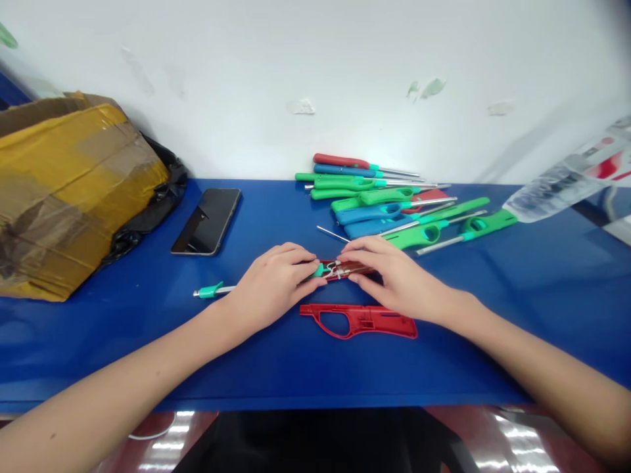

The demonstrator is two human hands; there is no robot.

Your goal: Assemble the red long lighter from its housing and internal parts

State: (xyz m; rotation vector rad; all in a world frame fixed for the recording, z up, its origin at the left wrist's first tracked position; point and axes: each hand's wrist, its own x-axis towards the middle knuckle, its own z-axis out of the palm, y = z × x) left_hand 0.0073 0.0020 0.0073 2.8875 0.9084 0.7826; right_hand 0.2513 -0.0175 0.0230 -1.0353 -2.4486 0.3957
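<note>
Between my hands, an opened red long-nosed gas lighter (345, 268) lies on the blue table with its inner parts showing. My left hand (271, 282) pinches it at the left end, around the teal trigger (320, 270). On its right part, thumb and fingers of my right hand (394, 272) close over the red body. What lies right under the fingertips is hidden. A metal tube with a teal collar (211, 290) sticks out to the left behind my left hand. Just in front lies the loose red half shell (384, 322), hollow side up.
Several green, blue and red lighters (374, 210) lie heaped toward the wall. A black phone (207, 222) rests at the left, near a taped cardboard box (73, 197) and black plastic (142, 217). A clear plastic bag (557, 184) sits at the right.
</note>
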